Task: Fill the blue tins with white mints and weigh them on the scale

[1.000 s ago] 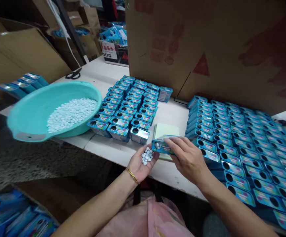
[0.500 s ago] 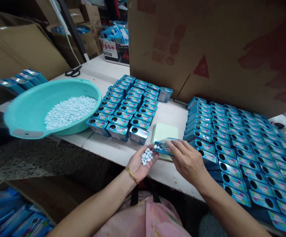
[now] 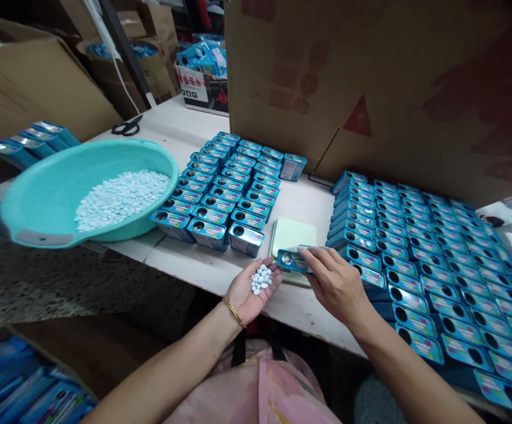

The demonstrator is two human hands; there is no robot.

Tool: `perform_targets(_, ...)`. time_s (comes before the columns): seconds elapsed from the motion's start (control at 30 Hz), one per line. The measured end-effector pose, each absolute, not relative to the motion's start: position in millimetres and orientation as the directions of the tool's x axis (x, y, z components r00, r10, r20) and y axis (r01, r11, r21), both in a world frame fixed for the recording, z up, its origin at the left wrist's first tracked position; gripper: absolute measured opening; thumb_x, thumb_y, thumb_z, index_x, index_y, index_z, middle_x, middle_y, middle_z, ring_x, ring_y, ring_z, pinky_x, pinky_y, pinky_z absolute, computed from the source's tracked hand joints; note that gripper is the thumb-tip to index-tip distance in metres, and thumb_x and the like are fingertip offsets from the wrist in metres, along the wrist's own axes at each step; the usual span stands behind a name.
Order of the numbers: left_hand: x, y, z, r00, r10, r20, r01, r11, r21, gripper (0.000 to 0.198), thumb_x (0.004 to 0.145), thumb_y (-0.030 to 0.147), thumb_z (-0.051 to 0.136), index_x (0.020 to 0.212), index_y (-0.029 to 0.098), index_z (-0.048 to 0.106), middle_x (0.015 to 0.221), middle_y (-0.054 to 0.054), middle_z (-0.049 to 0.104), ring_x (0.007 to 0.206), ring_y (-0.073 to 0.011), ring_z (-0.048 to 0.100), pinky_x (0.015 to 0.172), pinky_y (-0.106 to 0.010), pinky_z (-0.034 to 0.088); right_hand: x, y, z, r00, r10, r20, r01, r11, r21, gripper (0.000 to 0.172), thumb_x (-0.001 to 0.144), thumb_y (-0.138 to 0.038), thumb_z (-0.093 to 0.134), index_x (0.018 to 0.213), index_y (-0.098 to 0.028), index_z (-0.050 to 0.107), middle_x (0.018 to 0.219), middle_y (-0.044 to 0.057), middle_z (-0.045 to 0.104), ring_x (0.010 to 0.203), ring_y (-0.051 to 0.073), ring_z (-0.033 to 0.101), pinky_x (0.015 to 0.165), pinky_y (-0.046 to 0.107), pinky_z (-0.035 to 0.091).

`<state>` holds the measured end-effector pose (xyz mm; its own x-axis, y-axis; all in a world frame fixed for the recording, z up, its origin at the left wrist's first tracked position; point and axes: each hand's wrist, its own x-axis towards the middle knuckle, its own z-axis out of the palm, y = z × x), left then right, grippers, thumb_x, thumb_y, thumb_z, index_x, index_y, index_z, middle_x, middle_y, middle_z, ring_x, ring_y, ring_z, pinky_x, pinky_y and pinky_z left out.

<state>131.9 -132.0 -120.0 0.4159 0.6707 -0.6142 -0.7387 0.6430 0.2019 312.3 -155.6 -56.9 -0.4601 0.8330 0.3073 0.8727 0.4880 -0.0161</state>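
At the white table (image 3: 306, 200), in the head view, we hold our left hand (image 3: 248, 294) palm up, fingers uncurled beneath pale candies (image 3: 261, 279), our right hand (image 3: 334, 280) gripping a blue tin (image 3: 290, 261) just beside it — should our palm tip, candies could scatter.

Hidden under the fingers (image 3: 315, 260) of the right hand (image 3: 341, 285): one end of a blue tin (image 3: 295, 266). Covered by white candies (image 3: 261, 278): part of the palm of the left hand (image 3: 250, 299). Partly blocked by tin and right hand: a pale green slab (image 3: 293, 232). Too small to read: print on a rear tin's side (image 3: 290, 171). Blurred: left side of a bowl (image 3: 37, 197). Cropped: both forearms (image 3: 163, 368) below, rows of tins (image 3: 454, 303) at right, large carton (image 3: 291, 70) above.
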Motion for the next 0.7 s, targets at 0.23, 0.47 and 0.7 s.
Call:
perform_targets(0.23,134.1,-131.9,-118.2,0.390,0.678,-0.623,-0.749,0.627,0.213,0.013,0.073,0.017,0.054,0.081,0.008,0.059,0.079,-0.009,0.064,0.072,-0.0155,0.061,0.070,-0.029,0.052,309.9,-160.9,-56.8,-0.474,0.825,0.307,0.861,0.507,-0.034,0.042,0.082,-0.015,0.041,0.124,-0.016,0.039,0.111,0.009,0.052,0.103,0.021,0.045,0.087,0.036,0.039)
perform_targets(0.47,131.3,-132.1,-117.3,0.417,0.657,-0.628,-0.728,0.655,0.203,0.017,0.074,0.018,0.053,0.087,0.009,0.059,0.078,-0.009,0.063,0.074,-0.0161,0.061,0.064,-0.026,0.052,316.0,-153.8,-65.6,-0.341,0.880,0.330,0.869,0.429,-0.247,0.039,0.079,-0.022,0.047,0.118,-0.018,0.043,0.106,0.008,0.053,0.097,0.021,0.048,0.083,0.034,0.042)
perform_targets(0.7,121.9,-138.5,-119.0,0.375,0.641,-0.670,-0.734,0.646,0.208,0.016,0.073,0.016,0.054,0.085,0.007,0.059,0.078,-0.011,0.063,0.074,-0.0155,0.061,0.065,-0.025,0.052,328.3,-121.0,-85.0,-0.029,0.921,0.389,0.744,0.279,-0.607,0.033,0.076,-0.023,0.052,0.108,-0.018,0.047,0.097,0.006,0.055,0.090,0.019,0.052,0.076,0.033,0.043)
